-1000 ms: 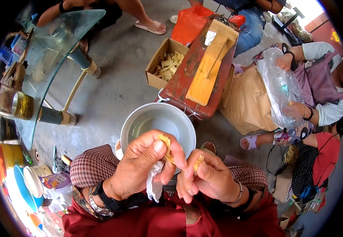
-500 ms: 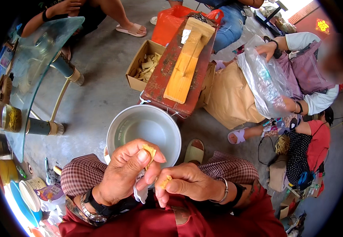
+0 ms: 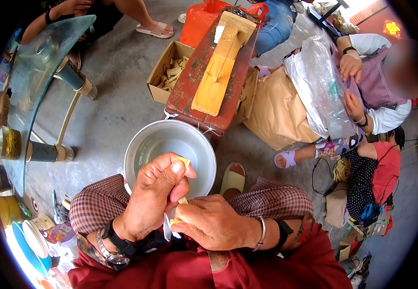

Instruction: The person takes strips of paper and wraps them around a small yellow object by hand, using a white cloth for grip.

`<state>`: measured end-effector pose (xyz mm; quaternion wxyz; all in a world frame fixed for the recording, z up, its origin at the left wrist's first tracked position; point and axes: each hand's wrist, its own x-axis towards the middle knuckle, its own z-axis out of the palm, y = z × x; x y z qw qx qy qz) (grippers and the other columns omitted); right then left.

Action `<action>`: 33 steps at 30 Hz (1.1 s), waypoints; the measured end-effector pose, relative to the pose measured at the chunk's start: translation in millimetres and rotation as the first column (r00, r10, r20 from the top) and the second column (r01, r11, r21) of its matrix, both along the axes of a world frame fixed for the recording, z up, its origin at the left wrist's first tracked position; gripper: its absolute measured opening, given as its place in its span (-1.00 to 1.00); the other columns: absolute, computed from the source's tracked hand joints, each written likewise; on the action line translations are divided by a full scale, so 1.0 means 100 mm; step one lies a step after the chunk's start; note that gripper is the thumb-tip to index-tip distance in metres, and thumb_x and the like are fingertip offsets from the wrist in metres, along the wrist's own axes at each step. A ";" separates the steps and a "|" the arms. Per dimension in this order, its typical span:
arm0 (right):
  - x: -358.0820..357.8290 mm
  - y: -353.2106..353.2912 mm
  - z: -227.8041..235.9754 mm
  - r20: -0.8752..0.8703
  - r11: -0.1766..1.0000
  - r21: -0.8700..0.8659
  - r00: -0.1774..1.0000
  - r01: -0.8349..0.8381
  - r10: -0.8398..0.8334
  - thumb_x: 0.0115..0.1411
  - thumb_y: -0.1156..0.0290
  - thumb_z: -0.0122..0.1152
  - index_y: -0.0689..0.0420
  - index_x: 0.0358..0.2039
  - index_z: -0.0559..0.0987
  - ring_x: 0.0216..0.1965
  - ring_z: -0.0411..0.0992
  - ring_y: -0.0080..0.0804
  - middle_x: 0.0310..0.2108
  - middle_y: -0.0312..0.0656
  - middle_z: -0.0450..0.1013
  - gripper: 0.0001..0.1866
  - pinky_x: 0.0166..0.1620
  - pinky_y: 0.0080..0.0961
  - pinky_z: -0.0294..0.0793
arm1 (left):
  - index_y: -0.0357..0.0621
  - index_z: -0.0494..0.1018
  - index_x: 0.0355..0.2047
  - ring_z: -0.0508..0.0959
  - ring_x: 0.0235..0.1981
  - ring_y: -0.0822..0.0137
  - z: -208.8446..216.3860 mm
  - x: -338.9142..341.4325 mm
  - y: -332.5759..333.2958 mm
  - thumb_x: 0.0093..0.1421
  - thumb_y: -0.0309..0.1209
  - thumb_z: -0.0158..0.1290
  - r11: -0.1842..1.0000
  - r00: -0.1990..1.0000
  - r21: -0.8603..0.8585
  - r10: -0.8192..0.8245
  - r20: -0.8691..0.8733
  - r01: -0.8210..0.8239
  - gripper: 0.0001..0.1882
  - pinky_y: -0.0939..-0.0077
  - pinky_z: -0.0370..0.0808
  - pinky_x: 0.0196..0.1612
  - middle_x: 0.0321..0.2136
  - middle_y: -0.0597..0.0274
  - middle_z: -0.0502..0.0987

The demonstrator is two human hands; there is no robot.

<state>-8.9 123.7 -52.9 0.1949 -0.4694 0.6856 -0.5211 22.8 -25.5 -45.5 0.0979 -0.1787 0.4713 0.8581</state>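
Note:
My left hand (image 3: 153, 197) is closed, pinching a pale yellow piece (image 3: 185, 162) that looks like dried root or bark. A strip of white cloth or tissue (image 3: 167, 227) hangs below its fingers. Close beside it, my right hand (image 3: 215, 221) is closed on another yellow piece (image 3: 176, 221). A short yellow bit (image 3: 183, 200) shows between the two hands; to which piece it belongs I cannot tell. Both hands are above my lap at the near rim of a metal basin (image 3: 130, 144), which partly shows behind my left hand.
Beyond the basin stands a red bench (image 3: 180, 103) bearing a wooden block tool (image 3: 214, 82). Left of it is a cardboard box (image 3: 157, 86) of yellow pieces. A glass table (image 3: 40, 91) is at left. At right, a person sits by a brown paper sack (image 3: 271, 111) and clear plastic (image 3: 334, 91).
My hands have come closer together, the right moving left toward the other. The person at right has drawn their hands back from the plastic. The whole view has shifted slightly.

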 end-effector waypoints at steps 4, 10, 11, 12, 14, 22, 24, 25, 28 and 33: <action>0.01 0.01 0.04 -0.083 1.000 0.029 0.996 -0.011 0.014 0.11 0.37 0.21 0.16 -0.45 0.35 -0.54 0.40 -0.19 -0.61 -0.16 0.34 -0.79 -0.47 -0.31 0.36 | -0.14 0.40 -0.38 0.03 -0.81 0.67 0.00 -0.01 0.01 0.34 -0.26 -0.15 1.000 1.000 0.008 -0.004 -0.016 0.004 -0.75 0.74 -0.03 -0.76 -0.77 0.46 0.22; 0.05 0.04 0.04 -0.122 0.999 0.032 0.992 -0.009 0.012 0.13 0.37 0.18 0.19 -0.41 0.36 -0.52 0.42 -0.17 -0.59 -0.13 0.37 -0.79 -0.44 -0.29 0.37 | -0.16 0.41 -0.35 0.08 -0.72 0.67 0.03 0.00 0.00 0.36 -0.27 -0.17 0.998 0.998 0.024 -0.055 -0.003 0.055 -0.74 0.74 0.02 -0.68 -0.71 0.46 0.23; 0.05 0.05 0.05 -0.129 0.999 0.038 0.991 -0.008 0.013 0.13 0.37 0.18 0.19 -0.41 0.36 -0.52 0.42 -0.17 -0.59 -0.14 0.37 -0.79 -0.45 -0.29 0.38 | -0.16 0.41 -0.36 0.08 -0.71 0.67 0.03 0.00 0.00 0.36 -0.28 -0.18 0.998 0.998 0.021 -0.059 -0.006 0.059 -0.74 0.75 0.02 -0.68 -0.71 0.46 0.23; 0.05 0.04 0.05 -0.136 0.999 0.043 0.991 -0.010 0.016 0.13 0.36 0.18 0.19 -0.40 0.36 -0.52 0.42 -0.18 -0.60 -0.14 0.38 -0.79 -0.45 -0.29 0.38 | -0.16 0.41 -0.36 0.08 -0.71 0.67 0.03 0.00 -0.01 0.36 -0.28 -0.18 0.998 0.998 0.025 -0.060 -0.003 0.060 -0.74 0.75 0.02 -0.68 -0.71 0.46 0.23; 0.05 0.04 0.06 -0.151 0.999 0.043 0.988 -0.013 0.019 0.13 0.35 0.19 0.19 -0.40 0.37 -0.52 0.43 -0.19 -0.59 -0.14 0.38 -0.79 -0.45 -0.30 0.39 | -0.16 0.41 -0.36 0.08 -0.71 0.67 0.04 0.00 -0.01 0.36 -0.29 -0.18 0.998 0.998 0.033 -0.062 0.003 0.062 -0.74 0.76 0.02 -0.68 -0.71 0.46 0.24; 0.07 0.05 0.03 -0.162 0.999 0.047 0.987 -0.011 0.018 0.13 0.34 0.19 0.20 -0.38 0.38 -0.53 0.42 -0.21 -0.59 -0.16 0.38 -0.78 -0.45 -0.32 0.39 | -0.16 0.41 -0.35 0.09 -0.71 0.68 0.04 0.00 0.00 0.36 -0.27 -0.17 0.997 0.998 0.046 -0.060 -0.010 0.060 -0.74 0.76 0.03 -0.67 -0.71 0.46 0.25; 0.07 0.05 0.03 -0.168 0.999 0.041 0.986 -0.013 0.020 0.13 0.33 0.19 0.20 -0.38 0.39 -0.53 0.42 -0.21 -0.59 -0.16 0.38 -0.77 -0.45 -0.32 0.39 | -0.16 0.41 -0.35 0.06 -0.74 0.67 0.03 -0.01 0.01 0.35 -0.26 -0.15 0.998 0.999 0.040 -0.044 -0.013 0.044 -0.74 0.75 0.00 -0.70 -0.73 0.46 0.24; 0.07 0.05 0.03 -0.166 0.999 0.035 0.986 -0.014 0.020 0.13 0.33 0.20 0.20 -0.38 0.39 -0.53 0.42 -0.21 -0.59 -0.16 0.38 -0.77 -0.45 -0.32 0.39 | -0.15 0.40 -0.36 0.04 -0.77 0.67 0.02 -0.01 0.02 0.34 -0.25 -0.14 0.999 0.999 0.033 -0.028 -0.015 0.029 -0.74 0.74 -0.03 -0.73 -0.75 0.45 0.23; 0.07 0.04 0.03 -0.147 1.000 0.012 0.989 -0.017 0.018 0.12 0.34 0.20 0.20 -0.38 0.39 -0.53 0.42 -0.21 -0.59 -0.15 0.38 -0.77 -0.45 -0.32 0.38 | -0.15 0.40 -0.36 0.01 -0.80 0.67 0.02 -0.01 0.03 0.34 -0.25 -0.14 0.999 1.000 0.035 -0.012 -0.022 0.013 -0.74 0.73 -0.05 -0.76 -0.77 0.45 0.23; 0.05 0.03 0.03 -0.098 1.000 -0.026 0.995 -0.011 0.008 0.11 0.35 0.21 0.20 -0.40 0.39 -0.54 0.42 -0.18 -0.60 -0.14 0.37 -0.78 -0.46 -0.30 0.37 | -0.14 0.42 -0.34 0.09 -0.71 0.67 0.03 -0.02 -0.03 0.36 -0.24 -0.17 0.996 0.998 0.070 -0.052 -0.031 0.054 -0.73 0.75 0.02 -0.66 -0.71 0.46 0.26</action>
